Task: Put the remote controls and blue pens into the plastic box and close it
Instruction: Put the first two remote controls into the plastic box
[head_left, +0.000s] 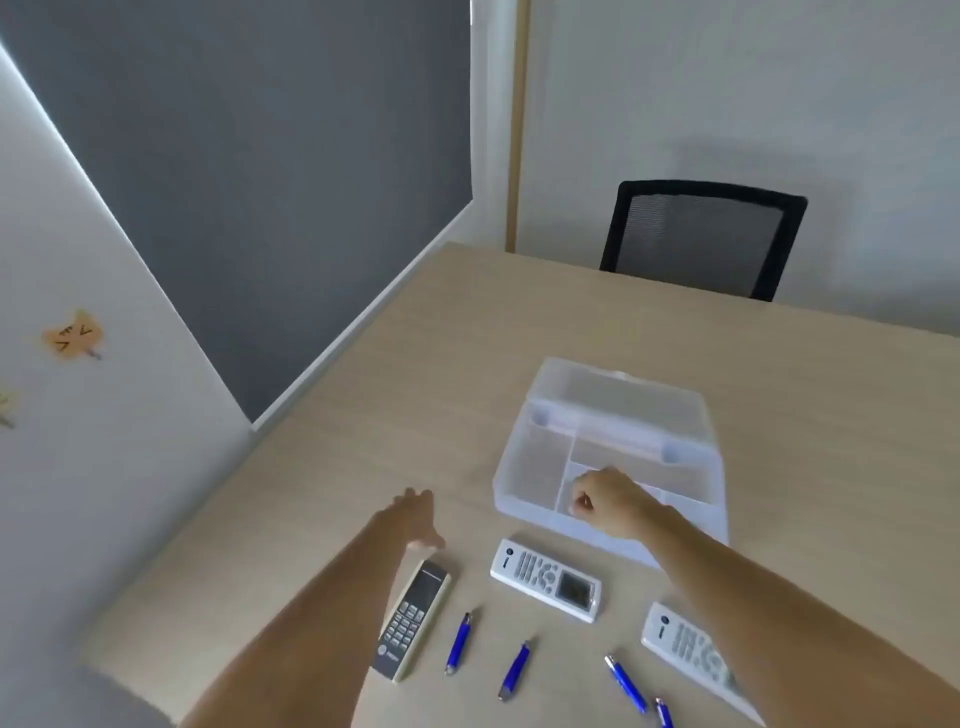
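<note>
A clear plastic box (524, 470) with inner dividers lies open on the table, its lid (618, 397) folded back behind it. My right hand (608, 501) hovers curled over the box's front compartments; whether it holds anything I cannot tell. My left hand (415, 517) is flat with fingers spread, over the table left of the box. Below it lies a dark remote control (413, 618). A white remote control (545, 579) lies in front of the box, another white remote control (680, 647) is partly under my right forearm. Several blue pens (460, 644) lie along the near edge.
A black mesh chair (701, 236) stands at the table's far side. A white wall with cat stickers (72, 338) and a grey blind run along the table's left edge. The table's near left corner (104, 660) is close to the dark remote.
</note>
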